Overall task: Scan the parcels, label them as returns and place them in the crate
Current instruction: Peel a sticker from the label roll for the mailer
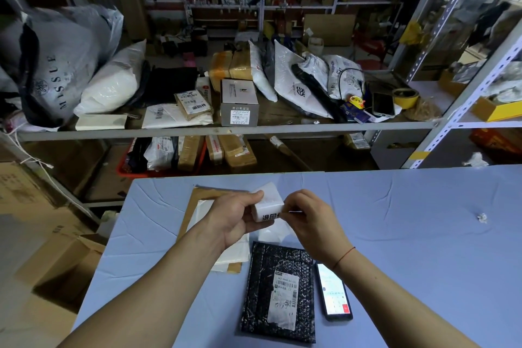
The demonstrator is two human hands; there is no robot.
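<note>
My left hand [234,216] grips a white roll of return labels [267,203] above the blue table. My right hand [308,216] pinches the free end of a label at the roll's right side. Below the hands a black bubble-wrap parcel [278,294] with a white shipping label lies flat on the table. A phone [333,291] with its screen lit lies just right of that parcel. A red crate [127,171] holding several parcels stands on the floor behind the table's far edge.
A brown envelope and white plastic bags [203,203] lie under my left hand. The blue table cloth [409,234] stretches right, with a small paper scrap [482,217]. A metal shelf [226,130] behind carries many parcels and bags. Cardboard boxes [56,263] stand at the left.
</note>
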